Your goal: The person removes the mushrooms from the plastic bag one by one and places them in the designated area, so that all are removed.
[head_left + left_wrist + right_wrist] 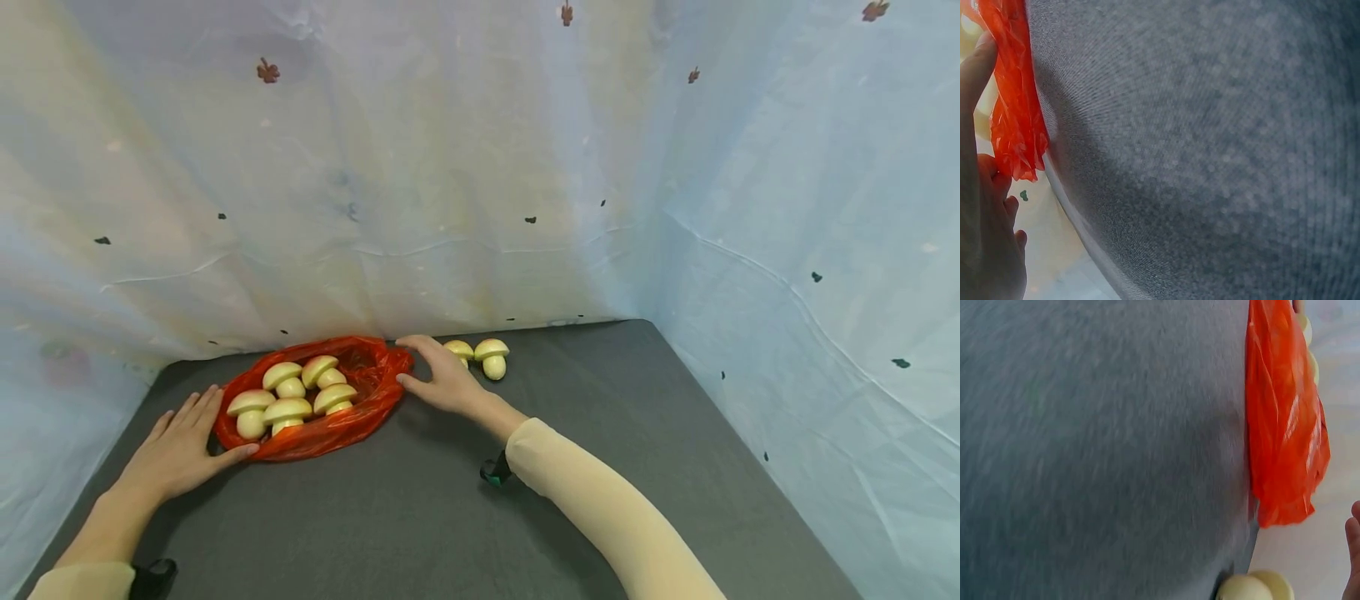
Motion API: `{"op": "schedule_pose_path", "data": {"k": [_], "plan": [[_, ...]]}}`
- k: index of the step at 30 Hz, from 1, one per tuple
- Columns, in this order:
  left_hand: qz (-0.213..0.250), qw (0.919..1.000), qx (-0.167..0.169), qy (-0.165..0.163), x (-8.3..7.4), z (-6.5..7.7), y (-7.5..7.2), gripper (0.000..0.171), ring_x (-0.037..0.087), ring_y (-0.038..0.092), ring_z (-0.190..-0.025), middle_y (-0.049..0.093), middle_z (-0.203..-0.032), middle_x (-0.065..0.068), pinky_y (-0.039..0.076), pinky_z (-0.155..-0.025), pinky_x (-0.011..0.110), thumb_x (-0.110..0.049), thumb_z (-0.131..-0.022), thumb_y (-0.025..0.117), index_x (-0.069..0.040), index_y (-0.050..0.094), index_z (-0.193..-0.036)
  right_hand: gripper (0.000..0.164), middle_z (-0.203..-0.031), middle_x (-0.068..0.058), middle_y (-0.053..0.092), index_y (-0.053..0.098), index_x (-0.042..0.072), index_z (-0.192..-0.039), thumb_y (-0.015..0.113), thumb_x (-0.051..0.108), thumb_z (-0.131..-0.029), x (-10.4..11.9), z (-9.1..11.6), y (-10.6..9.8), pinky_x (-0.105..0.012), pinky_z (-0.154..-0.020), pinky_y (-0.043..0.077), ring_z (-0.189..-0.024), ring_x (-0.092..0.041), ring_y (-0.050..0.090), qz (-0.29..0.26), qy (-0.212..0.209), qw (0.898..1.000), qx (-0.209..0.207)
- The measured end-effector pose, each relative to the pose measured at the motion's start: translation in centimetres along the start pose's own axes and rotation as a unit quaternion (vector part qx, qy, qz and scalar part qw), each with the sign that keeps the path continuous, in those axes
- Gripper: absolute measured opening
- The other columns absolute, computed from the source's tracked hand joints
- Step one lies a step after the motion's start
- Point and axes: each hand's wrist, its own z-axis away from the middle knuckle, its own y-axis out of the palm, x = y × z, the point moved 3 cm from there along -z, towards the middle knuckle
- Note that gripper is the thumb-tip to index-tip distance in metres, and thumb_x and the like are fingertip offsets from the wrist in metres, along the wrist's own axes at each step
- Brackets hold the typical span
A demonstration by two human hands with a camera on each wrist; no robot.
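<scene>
A red plastic bag lies on the dark table with its mouth spread wide. Several mushrooms, pale stems under yellow-and-pink caps, sit inside it. My left hand rests against the bag's left side, fingers straight and thumb along the front rim. In the left wrist view the thumb overlaps the bag's edge. At the bag's right end, my right hand has its thumb and forefinger spread apart near the crumpled rim, holding nothing. The right wrist view catches only some fingertips, apart from the bag.
Two more mushrooms stand on the table just beyond the right hand, one partly hidden by it. Pale printed sheeting hangs behind the table and along both sides. A dark strap shows at the right wrist.
</scene>
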Motion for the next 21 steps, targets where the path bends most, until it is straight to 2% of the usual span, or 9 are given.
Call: {"op": "schedule_pose_path", "data": {"k": [5, 8, 11, 21], "plan": [[0.001, 1.0000, 0.003, 0.000, 0.2, -0.1, 0.0, 0.125, 0.061, 0.010, -0.150, 0.009, -0.164, 0.040, 0.009, -0.115, 0.078, -0.076, -0.091, 0.058, 0.011, 0.002, -0.162, 0.053, -0.151, -0.008, 0.054, 0.051, 0.008, -0.150, 0.068, 0.025, -0.102, 0.8, -0.7, 1.5, -0.037, -0.104, 0.052, -0.128, -0.026, 0.060, 0.001, -0.003, 1.000, 0.014], [0.002, 1.0000, 0.005, -0.001, 0.1, -0.1, 0.0, 0.125, 0.061, 0.009, -0.150, 0.009, -0.164, 0.040, 0.008, -0.115, 0.078, -0.076, -0.091, 0.058, 0.011, 0.001, -0.162, 0.053, -0.153, -0.005, 0.052, 0.051, 0.011, -0.151, 0.067, 0.029, -0.103, 1.1, -1.1, 2.4, -0.032, -0.110, 0.048, -0.135, -0.023, 0.056, 0.013, 0.006, 1.000, 0.024], [0.003, 1.0000, 0.006, 0.000, 0.0, -0.1, -0.1, 0.125, 0.061, 0.009, -0.150, 0.009, -0.165, 0.039, 0.008, -0.115, 0.078, -0.076, -0.092, 0.058, 0.011, 0.002, -0.162, 0.053, -0.154, -0.005, 0.052, 0.050, 0.012, -0.151, 0.065, 0.031, -0.104, 1.5, -1.5, 3.3, -0.031, -0.111, 0.047, -0.135, -0.023, 0.056, 0.017, 0.009, 0.999, 0.035], [0.010, 0.9999, 0.008, 0.006, 0.0, 0.0, 0.0, 0.125, 0.061, 0.007, -0.150, 0.007, -0.165, 0.039, 0.007, -0.116, 0.078, -0.076, -0.092, 0.057, 0.009, 0.000, -0.163, 0.052, -0.153, -0.003, 0.052, 0.051, 0.012, -0.151, 0.066, 0.029, -0.104, 2.4, -2.4, 5.9, -0.026, -0.110, 0.046, -0.135, -0.018, 0.056, 0.016, 0.008, 0.998, 0.057]]}}
